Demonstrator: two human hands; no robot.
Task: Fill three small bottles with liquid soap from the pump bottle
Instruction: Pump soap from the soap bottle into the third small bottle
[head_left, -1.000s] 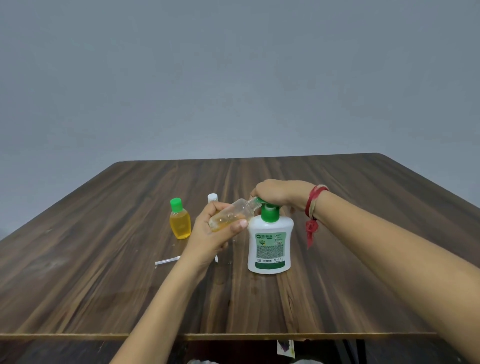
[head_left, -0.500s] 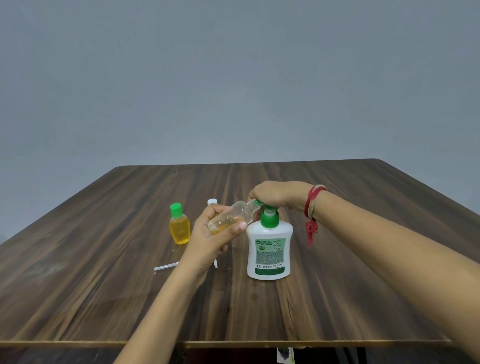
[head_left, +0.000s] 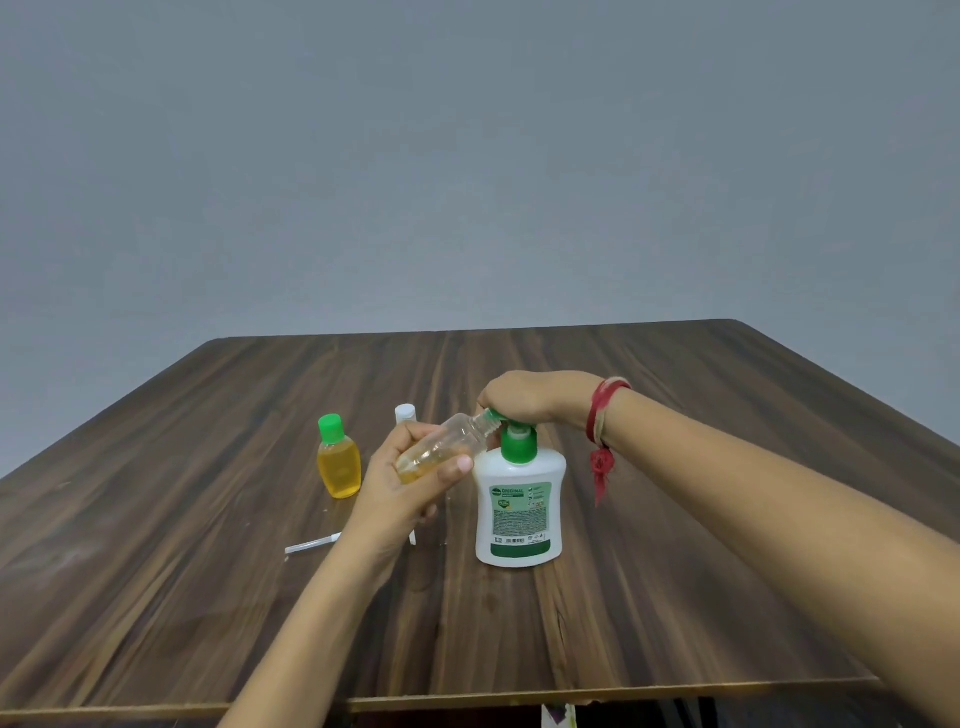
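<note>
The left hand (head_left: 410, 483) grips a small clear plastic bottle (head_left: 447, 441), tilted, its neck at the nozzle of the white plastic pump bottle (head_left: 519, 499). The right hand (head_left: 530, 397) curls over its green pump head. A full yellow green-capped bottle (head_left: 338, 465) stands to the left on the dark wooden tabletop (head_left: 675, 597).

The upper half of the view is filled by a plain, matt grey-blue wall (head_left: 467, 156), which is lit evenly and softly. Below it, a dark wood-grain table (head_left: 675, 597) is seen set close against the wall, its grain drawn away from the viewer in brown and near-black streaks. The far corners of the tabletop appear rounded. The near edge is finished with a paler edge band (head_left: 467, 704). A faint sheen is carried by the left part of the surface. Only shadow is made out beneath the near edge.
</note>
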